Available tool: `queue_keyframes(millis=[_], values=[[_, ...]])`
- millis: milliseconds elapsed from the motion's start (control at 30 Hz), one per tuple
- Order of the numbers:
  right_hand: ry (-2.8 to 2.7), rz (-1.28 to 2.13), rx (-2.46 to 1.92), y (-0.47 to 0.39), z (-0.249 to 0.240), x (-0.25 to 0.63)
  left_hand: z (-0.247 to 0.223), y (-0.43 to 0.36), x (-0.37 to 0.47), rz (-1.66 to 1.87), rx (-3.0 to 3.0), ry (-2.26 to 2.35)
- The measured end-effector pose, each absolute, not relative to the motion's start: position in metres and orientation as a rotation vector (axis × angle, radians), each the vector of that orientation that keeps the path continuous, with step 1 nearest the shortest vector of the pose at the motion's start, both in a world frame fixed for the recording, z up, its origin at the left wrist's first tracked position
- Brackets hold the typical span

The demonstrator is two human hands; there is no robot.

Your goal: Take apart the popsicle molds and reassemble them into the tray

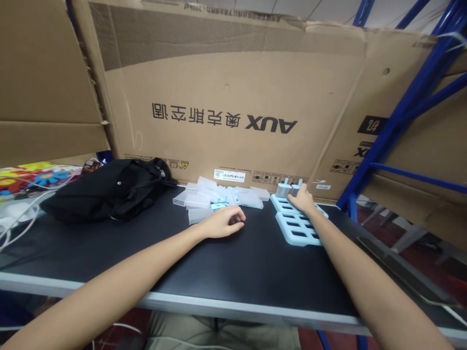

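Note:
My left hand (223, 222) rests just above the black tabletop with its fingers loosely curved and apart, holding nothing. Right behind it lies a pile of clear plastic cases (199, 199) with some light-blue pieces among them. At the back right, my right hand (302, 199) has its fingers closed around a popsicle mold (296, 185) with a light-blue stick handle. A second popsicle mold (283, 188) stands upright just left of it. Both are at the far end of a light-blue slotted rack (292, 216). My hand and forearm hide the rack's right side.
A black bag (113, 192) lies on the table's left, beside white cables (22, 218) and a colourful cloth (36, 175). A large cardboard panel (219, 78) stands behind the table (233, 267). Blue metal posts (397, 116) rise at the right.

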State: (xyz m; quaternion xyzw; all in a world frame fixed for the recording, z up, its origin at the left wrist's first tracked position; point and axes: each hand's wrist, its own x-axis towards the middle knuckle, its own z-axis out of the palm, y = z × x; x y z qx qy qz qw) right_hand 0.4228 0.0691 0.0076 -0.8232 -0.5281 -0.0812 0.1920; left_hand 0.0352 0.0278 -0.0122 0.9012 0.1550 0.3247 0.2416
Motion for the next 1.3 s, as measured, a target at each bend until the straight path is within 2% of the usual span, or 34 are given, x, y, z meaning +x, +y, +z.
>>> queue_keyframes(millis=[500,633,700,800,867,1033,1300], values=[[-1.443,-0.154,-2.452,0.065,0.013,0.418,-0.002,0.017,0.034,0.648,2.839,0.417],[-1.520,-0.123,-2.446,0.058,0.020,0.417,0.007,0.013,0.031,0.650,3.066,0.607],[-1.460,-0.208,-2.456,0.052,0.026,0.415,0.009,0.015,0.029,0.677,3.136,0.809],[-1.385,-0.524,-2.284,0.039,0.037,0.402,0.008,0.021,0.026,0.674,3.192,1.069],[-1.562,-0.615,-2.081,0.033,0.044,0.382,0.006,0.025,0.025,0.638,3.209,1.190],[-2.405,-0.357,-1.572,0.036,0.044,0.311,0.002,0.028,0.023,0.522,3.169,1.347],[-2.488,-0.347,-1.585,0.036,0.018,0.278,0.005,0.029,0.023,0.443,3.168,1.217]])
